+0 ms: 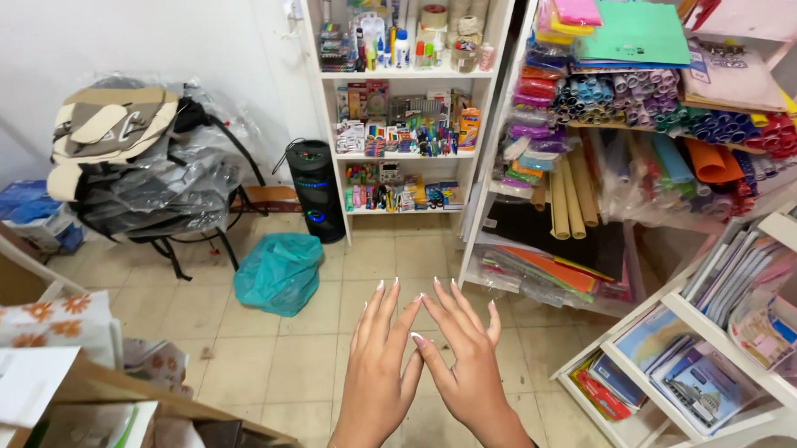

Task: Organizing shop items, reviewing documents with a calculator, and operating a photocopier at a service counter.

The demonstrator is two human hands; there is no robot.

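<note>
Hands first: the left hand [377, 370] and right hand [467, 358] hover side by side over the tiled floor [244, 362], fingers spread, thumbs crossing, holding nothing. Nearest them, ahead and leftward, lies a teal bag [279, 272]. Farther back, white shelves [402, 74] carry small bright packets; rolled coloured papers [641, 101] fill the right rack.

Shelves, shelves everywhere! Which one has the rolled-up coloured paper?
The slanted shelf unit on the right: its upper rack holds rolls of coloured paper, seen end-on. The white middle shelf has pens and glue; the low right shelf holds flat booklets.
</note>
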